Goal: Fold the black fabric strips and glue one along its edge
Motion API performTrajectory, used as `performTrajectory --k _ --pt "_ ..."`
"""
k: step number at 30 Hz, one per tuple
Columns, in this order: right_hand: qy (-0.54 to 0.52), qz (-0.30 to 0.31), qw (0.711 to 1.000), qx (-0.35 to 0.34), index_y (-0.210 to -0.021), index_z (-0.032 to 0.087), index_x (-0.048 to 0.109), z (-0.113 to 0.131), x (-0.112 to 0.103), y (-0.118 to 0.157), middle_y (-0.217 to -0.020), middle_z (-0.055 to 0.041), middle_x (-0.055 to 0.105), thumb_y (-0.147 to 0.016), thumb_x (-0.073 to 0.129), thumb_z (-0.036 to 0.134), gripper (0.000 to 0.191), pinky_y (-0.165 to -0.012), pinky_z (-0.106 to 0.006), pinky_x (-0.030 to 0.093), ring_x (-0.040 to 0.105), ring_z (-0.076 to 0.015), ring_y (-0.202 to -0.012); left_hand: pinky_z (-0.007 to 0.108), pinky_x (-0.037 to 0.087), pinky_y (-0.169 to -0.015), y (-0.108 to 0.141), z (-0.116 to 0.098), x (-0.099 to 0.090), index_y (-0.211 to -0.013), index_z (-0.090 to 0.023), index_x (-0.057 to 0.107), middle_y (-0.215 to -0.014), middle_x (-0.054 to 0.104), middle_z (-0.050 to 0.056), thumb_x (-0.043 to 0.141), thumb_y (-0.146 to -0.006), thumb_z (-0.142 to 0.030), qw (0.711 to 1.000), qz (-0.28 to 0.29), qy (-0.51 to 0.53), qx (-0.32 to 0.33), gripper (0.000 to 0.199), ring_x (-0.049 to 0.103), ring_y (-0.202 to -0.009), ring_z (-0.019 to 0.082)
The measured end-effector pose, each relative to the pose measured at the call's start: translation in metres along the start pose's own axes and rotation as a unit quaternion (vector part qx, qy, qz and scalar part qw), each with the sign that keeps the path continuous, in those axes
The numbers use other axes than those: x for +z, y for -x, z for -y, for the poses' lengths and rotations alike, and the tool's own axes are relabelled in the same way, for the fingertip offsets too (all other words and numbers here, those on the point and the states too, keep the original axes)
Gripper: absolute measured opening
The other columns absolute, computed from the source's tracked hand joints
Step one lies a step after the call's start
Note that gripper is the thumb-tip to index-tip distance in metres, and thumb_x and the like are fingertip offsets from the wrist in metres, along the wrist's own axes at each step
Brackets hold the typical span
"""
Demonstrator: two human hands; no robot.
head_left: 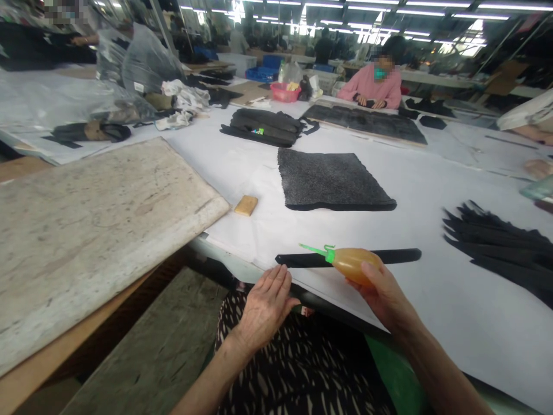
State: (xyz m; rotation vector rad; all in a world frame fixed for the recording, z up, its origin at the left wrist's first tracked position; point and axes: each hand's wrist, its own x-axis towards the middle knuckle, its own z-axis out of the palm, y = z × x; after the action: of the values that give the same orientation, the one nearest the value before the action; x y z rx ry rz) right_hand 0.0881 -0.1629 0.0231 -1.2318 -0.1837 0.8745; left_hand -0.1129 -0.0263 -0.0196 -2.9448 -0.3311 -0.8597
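A black fabric strip [401, 256] lies crosswise near the front edge of the white table. My right hand [375, 282] is wrapped round an amber squeeze bottle [352, 262], whose thin green nozzle points left above the strip. My left hand [270, 294] lies nearly flat at the table edge, fingertips by the strip's left end; its fingers are stretched out and the thumb stands apart. Beyond the strip is a dark grey textured fabric piece [332, 178]. A small tan block [246, 205] sits to its left.
A large worn board [108, 219] covers the left side. Black strips are piled [501, 242] at the right. Farther back are a black fabric bundle [263, 125], a dark panel [367, 122], a pink basket [284, 93] and a seated person in pink [375, 86].
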Motion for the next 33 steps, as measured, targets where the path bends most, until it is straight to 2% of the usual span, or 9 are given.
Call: performTrajectory --k 3,7,10,17,23,33 --pt "0.086 0.012 0.996 -0.022 -0.114 0.022 0.054 0.001 0.007 0.007 -0.103 -0.0043 0.067 -0.06 0.082 0.037 0.062 -0.072 -0.031 0.052 0.061 -0.0226 -0.092 0.046 0.051 -0.097 0.0 0.005 0.003 -0.123 -0.005 0.056 -0.121 0.063 0.021 0.052 -0.091 -0.034 1.0 0.001 0.0 -0.004 0.044 0.058 -0.116 0.031" --pt "0.215 -0.026 0.972 -0.09 -0.118 0.023 0.051 0.002 0.019 0.012 -0.097 -0.0026 0.065 -0.066 0.076 0.041 0.061 -0.081 -0.036 0.049 0.06 -0.0214 -0.086 0.044 0.05 -0.097 0.001 0.007 0.007 -0.118 -0.004 0.059 -0.12 0.064 0.021 0.052 -0.091 -0.035 1.0 -0.004 -0.015 -0.001 0.042 0.058 -0.115 0.03" --pt "0.27 -0.041 0.955 -0.115 -0.122 0.023 0.049 0.0 0.024 0.011 -0.104 -0.0039 0.062 -0.067 0.074 0.042 0.064 -0.086 -0.037 0.047 0.058 -0.023 -0.092 0.044 0.049 -0.099 0.003 0.007 0.009 -0.122 -0.004 0.056 -0.122 0.063 0.021 0.053 -0.091 -0.034 1.0 0.002 -0.006 -0.01 0.043 0.056 -0.118 0.03" --pt "0.336 -0.028 0.928 -0.158 -0.128 0.024 0.046 -0.009 0.028 0.003 -0.115 -0.0062 0.059 -0.069 0.072 0.045 0.068 -0.095 -0.04 0.043 0.055 -0.0257 -0.104 0.045 0.049 -0.099 0.008 0.006 0.013 -0.128 -0.006 0.051 -0.124 0.061 0.02 0.052 -0.091 -0.033 1.0 0.009 0.009 -0.028 0.046 0.055 -0.12 0.03" --pt "0.339 -0.038 0.926 -0.161 -0.123 0.024 0.051 -0.008 0.035 0.002 -0.117 -0.0063 0.059 -0.066 0.074 0.045 0.065 -0.095 -0.041 0.042 0.055 -0.0262 -0.103 0.045 0.05 -0.097 0.007 0.006 0.013 -0.127 -0.007 0.052 -0.124 0.061 0.019 0.05 -0.092 -0.032 0.999 0.017 0.011 -0.038 0.043 0.055 -0.119 0.03" --pt "0.398 -0.041 0.899 -0.179 -0.126 0.023 0.049 -0.008 0.034 0.0 -0.119 -0.0073 0.058 -0.07 0.069 0.051 0.066 -0.096 -0.04 0.042 0.055 -0.0263 -0.105 0.043 0.052 -0.095 0.004 0.004 0.012 -0.117 -0.005 0.058 -0.119 0.064 0.018 0.051 -0.092 -0.03 0.999 0.003 -0.012 -0.038 0.036 0.058 -0.114 0.029"
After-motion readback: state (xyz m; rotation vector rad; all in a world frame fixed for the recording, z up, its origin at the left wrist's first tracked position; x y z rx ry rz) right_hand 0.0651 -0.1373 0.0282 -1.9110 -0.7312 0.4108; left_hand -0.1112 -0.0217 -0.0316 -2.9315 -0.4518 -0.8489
